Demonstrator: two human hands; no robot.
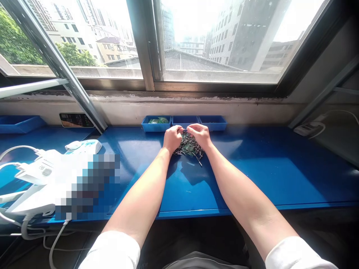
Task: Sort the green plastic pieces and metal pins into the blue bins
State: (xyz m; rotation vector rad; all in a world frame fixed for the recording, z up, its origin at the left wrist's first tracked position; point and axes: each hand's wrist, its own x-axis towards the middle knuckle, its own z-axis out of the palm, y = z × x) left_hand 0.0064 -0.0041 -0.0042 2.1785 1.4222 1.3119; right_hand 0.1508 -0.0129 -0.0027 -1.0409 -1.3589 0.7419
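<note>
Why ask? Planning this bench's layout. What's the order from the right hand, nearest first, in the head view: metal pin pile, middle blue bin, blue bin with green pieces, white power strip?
1. Metal pin pile: under the right hand.
2. Middle blue bin: behind.
3. Blue bin with green pieces: farther left.
4. White power strip: leftmost.

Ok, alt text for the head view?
A person's left hand and right hand curl over a pile of small metal parts on a blue bench. Behind are three blue trays, the leftmost holding green pieces, below a window facing buildings.
</note>
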